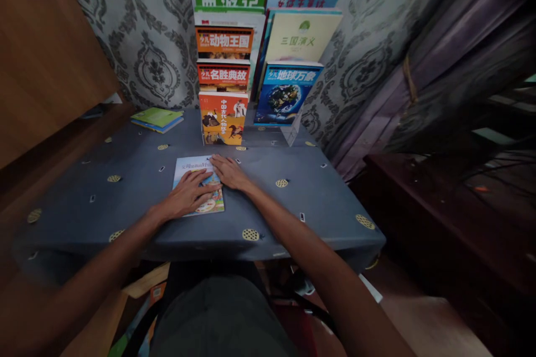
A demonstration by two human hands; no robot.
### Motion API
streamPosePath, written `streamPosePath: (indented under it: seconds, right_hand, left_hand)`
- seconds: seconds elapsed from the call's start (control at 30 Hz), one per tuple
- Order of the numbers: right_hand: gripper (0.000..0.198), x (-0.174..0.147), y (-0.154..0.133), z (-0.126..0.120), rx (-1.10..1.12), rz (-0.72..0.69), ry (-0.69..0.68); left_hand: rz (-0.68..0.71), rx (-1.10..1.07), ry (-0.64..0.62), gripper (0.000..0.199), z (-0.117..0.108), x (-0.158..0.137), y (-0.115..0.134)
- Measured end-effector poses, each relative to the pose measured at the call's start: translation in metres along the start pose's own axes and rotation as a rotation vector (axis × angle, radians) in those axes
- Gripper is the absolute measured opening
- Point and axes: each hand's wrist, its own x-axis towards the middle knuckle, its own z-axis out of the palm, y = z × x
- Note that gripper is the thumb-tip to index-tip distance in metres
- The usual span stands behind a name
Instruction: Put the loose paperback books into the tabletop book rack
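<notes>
A thin picture book (211, 206) with a light blue, colourful cover lies flat on the table in front of me. Across the middle of its cover rests my left hand (190, 192), fingers stretched out and spread. My right hand (228, 172) lies over the book's upper right corner, its fingers also extended, with the palm reaching past the edge onto the tablecloth. Both hands touch the book from above and neither is wrapped round it. Part of the cover picture and title is hidden under the fingers.
Behind the book stands a clear display rack (291, 133) holding several upright books, among them an orange book (223, 119) and a blue Earth book (287, 97). A small stack with a green book (158, 116) lies back left on the patterned tablecloth (138, 178). Grey curtains hang behind.
</notes>
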Motion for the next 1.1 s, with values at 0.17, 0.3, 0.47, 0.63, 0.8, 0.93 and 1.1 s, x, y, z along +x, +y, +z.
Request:
streamPosePath:
  seconds: [0.17,0.3,0.47,0.63,0.8,0.93,1.1]
  right_hand:
    - [0.054,-0.001,-0.001,0.002,-0.029,-0.005,-0.003]
    - [0.059,-0.004,-0.006,0.001,-0.064,-0.01,0.002]
    - [0.062,-0.013,-0.02,0.002,-0.086,0.047,0.008]
    - [0.067,-0.044,-0.039,0.008,-0.121,0.11,0.029]
    - [0.07,-0.078,-0.054,0.007,-0.132,0.081,0.018]
    - [0.071,-0.086,-0.059,0.002,-0.117,0.081,-0.007]
    - [0.071,-0.088,-0.062,-0.007,-0.065,0.08,-0.017]
  left_hand:
    - [0.126,-0.066,-0.054,0.04,-0.005,-0.011,0.012]
    - [0.161,-0.116,-0.072,0.038,-0.009,-0.018,0.02]
    - [0.154,-0.216,-0.022,0.036,-0.011,-0.023,0.018]
    - [-0.01,-0.376,0.196,0.035,-0.007,-0.025,0.01]
    - [-0.176,-0.293,0.38,0.034,0.002,-0.025,0.009]
    - [-0.498,-0.207,0.478,0.048,0.016,-0.022,-0.001]
    - [-0.557,-0.544,0.534,0.062,0.023,-0.014,-0.016]
